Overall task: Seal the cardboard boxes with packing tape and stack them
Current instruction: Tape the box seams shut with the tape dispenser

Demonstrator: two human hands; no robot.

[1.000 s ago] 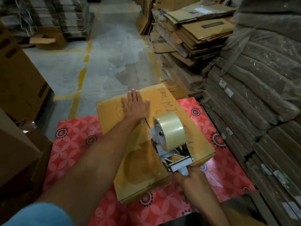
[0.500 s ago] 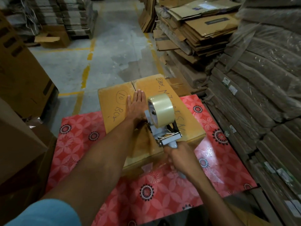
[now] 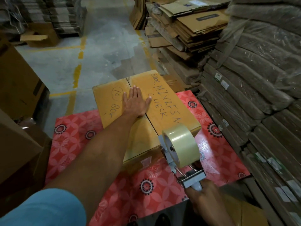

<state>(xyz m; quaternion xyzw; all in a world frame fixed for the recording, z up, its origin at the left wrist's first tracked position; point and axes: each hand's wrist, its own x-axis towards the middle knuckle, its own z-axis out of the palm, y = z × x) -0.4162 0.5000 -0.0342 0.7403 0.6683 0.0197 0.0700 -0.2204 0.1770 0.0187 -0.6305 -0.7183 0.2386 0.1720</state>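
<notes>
Cardboard box [image 3: 164, 108], matte and pen-marked, lies under the flat left hand [image 3: 135, 103]; right hand [image 3: 203, 194] grips a grey dispenser [image 3: 193, 180] bearing a glossy tape roll [image 3: 184, 144].

Grey concrete floor [image 3: 104, 46] up ahead, worn yellow lines [image 3: 77, 75] painted on it, light dim. On the right, flat cartons [image 3: 195, 26] piled loose, then plastic-wrapped bundles [image 3: 260, 70] stacked high. Big brown boxes [image 3: 17, 84] on the left. An open carton [image 3: 40, 36] far back. Red flowered tabletop [image 3: 75, 136] down front.
</notes>
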